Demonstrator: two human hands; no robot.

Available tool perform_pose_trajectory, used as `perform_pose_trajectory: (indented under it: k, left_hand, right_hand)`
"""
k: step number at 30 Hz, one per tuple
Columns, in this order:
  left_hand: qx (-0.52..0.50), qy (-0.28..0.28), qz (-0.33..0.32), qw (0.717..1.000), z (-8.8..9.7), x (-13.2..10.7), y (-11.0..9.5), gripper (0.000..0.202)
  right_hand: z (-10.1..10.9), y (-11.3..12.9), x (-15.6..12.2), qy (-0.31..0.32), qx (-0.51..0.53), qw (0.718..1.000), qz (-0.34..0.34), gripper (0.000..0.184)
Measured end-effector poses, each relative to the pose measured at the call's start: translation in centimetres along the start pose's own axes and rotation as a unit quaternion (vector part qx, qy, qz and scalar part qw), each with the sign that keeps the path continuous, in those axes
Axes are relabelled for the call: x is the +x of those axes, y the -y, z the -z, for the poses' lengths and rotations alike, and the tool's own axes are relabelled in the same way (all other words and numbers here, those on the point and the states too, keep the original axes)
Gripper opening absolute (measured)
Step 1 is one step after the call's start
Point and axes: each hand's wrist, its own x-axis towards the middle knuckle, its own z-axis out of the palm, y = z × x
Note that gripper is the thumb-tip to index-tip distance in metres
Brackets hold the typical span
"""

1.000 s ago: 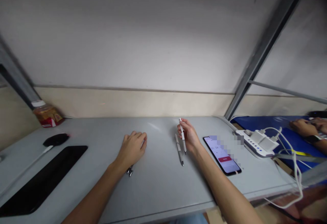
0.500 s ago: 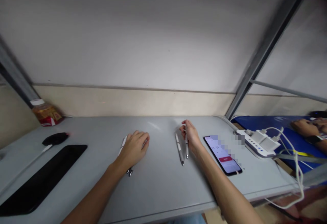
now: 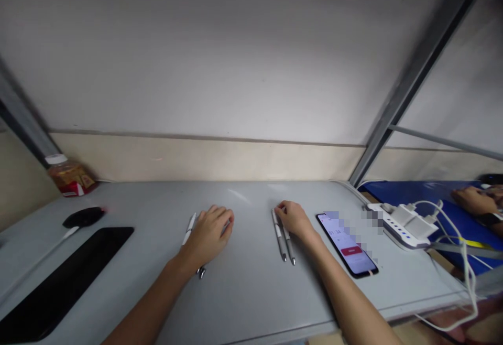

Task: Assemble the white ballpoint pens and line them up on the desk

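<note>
My right hand (image 3: pixel 293 218) is closed around the upper end of a white-and-grey pen (image 3: pixel 290 245), which lies on the grey table. Close alongside it on the left is a second pen (image 3: pixel 280 237) of the same look. My left hand (image 3: pixel 212 229) rests palm down on the table with its fingers curled; what is under the palm is hidden. A white pen (image 3: pixel 190 226) shows past the left edge of that hand. Metal pen tips (image 3: pixel 201 272) stick out beneath the wrist, so part of the pens there is covered.
Right of my right forearm lies a lit phone (image 3: pixel 348 248), then a white power strip (image 3: pixel 401 224) with plugs and loose cables. On the left are a black tablet-like slab (image 3: pixel 70 277), a black cabled device (image 3: pixel 84 217) and a bottle (image 3: pixel 71 177). Another person's hand (image 3: pixel 471 199) is at far right.
My right hand has lowered its pen from a raised, upright hold down onto the table beside the other pen. My left hand has stayed in place.
</note>
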Motion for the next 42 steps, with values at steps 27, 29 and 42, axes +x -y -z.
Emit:
perform_pose_trajectory:
  k: [27,29,42]
  left_hand:
    - [0.042,0.063,0.038,0.996,-0.1,-0.5,0.9,0.013]
    - [0.041,0.072,0.042,0.996,0.0,-0.5,0.8,0.013]
    - [0.043,0.095,0.055,0.993,0.1,-0.5,0.1,0.015]
  right_hand:
    - [0.3,-0.6,0.4,-0.010,-0.090,0.995,-0.027,0.025]
    - [0.3,-0.6,0.3,-0.013,-0.094,0.995,-0.028,0.025]
    - [-0.1,0.2,0.0,0.009,-0.131,0.990,-0.044,0.026]
